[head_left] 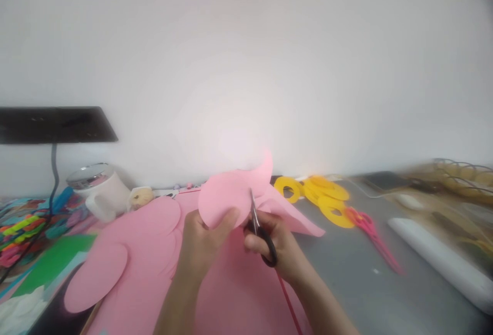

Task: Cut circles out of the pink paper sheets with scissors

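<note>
My left hand (210,237) pinches a pink sheet of paper (225,196) by its lower edge, thumb on top. The sheet has a rounded left side, and a curled strip of it rises at the upper right. In my right hand (275,242) is a pair of scissors (254,217) with black handles, its blades pointing up and lying against the paper. A pointed pink flap (298,217) sticks out to the right behind my right hand. Under my hands and to the left lie several pink paper circles (144,222) on more pink paper.
Yellow paper rings (333,211) and pink-handled scissors (372,235) lie right on the grey desk (346,273). A long white bar (439,260) is farther right. A white mug (102,191) with a shiny lid, colourful bits (23,232) and green paper (57,263) are at left.
</note>
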The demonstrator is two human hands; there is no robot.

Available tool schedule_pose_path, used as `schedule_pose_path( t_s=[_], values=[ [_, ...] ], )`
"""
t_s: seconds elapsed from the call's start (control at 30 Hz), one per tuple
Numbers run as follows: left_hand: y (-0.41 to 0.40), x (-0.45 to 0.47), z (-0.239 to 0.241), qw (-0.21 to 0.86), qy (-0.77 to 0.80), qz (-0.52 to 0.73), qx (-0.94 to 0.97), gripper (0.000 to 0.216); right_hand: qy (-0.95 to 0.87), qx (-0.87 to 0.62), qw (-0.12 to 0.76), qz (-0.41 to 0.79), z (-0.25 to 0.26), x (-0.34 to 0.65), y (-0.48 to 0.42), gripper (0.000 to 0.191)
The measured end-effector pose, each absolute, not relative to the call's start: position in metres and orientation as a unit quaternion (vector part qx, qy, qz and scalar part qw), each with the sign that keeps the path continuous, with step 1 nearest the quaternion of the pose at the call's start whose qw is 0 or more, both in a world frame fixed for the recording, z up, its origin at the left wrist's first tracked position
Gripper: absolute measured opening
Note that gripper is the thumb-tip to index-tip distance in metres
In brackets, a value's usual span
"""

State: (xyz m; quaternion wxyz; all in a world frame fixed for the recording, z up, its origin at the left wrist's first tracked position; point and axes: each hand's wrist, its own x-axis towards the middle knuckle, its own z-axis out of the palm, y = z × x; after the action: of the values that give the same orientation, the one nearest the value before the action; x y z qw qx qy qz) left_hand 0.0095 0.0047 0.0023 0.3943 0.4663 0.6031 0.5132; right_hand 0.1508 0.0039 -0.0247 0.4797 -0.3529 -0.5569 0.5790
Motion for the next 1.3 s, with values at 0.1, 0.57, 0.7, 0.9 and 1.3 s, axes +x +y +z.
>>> schedule_pose_path(
  t_s=[0.1, 0.57, 0.7, 0.9, 1.3],
  values=[
    [0.005, 0.008, 0.001, 0.393, 0.607, 0.511, 0.465, 0.033, -0.547, -0.363, 0.479, 0.583, -0.024, 0.15, 0.003, 0.032],
    [0.009, 0.001, -0.002, 0.415, 0.59, 0.509, 0.47, 0.032, -0.513, -0.389, 0.469, 0.604, -0.027, 0.149, 0.002, 0.019],
    [0.008, 0.003, 0.002, 0.415, 0.581, 0.519, 0.47, 0.032, -0.513, -0.389, 0.47, 0.604, -0.027, 0.147, 0.0, 0.018],
    [-0.003, 0.016, 0.019, 0.408, 0.616, 0.517, 0.432, 0.029, -0.531, -0.372, 0.47, 0.599, -0.025, 0.146, 0.002, 0.022],
    [-0.004, 0.012, 0.021, 0.406, 0.634, 0.464, 0.468, 0.035, -0.568, -0.318, 0.5, 0.571, -0.025, 0.149, 0.006, 0.04]
  ],
)
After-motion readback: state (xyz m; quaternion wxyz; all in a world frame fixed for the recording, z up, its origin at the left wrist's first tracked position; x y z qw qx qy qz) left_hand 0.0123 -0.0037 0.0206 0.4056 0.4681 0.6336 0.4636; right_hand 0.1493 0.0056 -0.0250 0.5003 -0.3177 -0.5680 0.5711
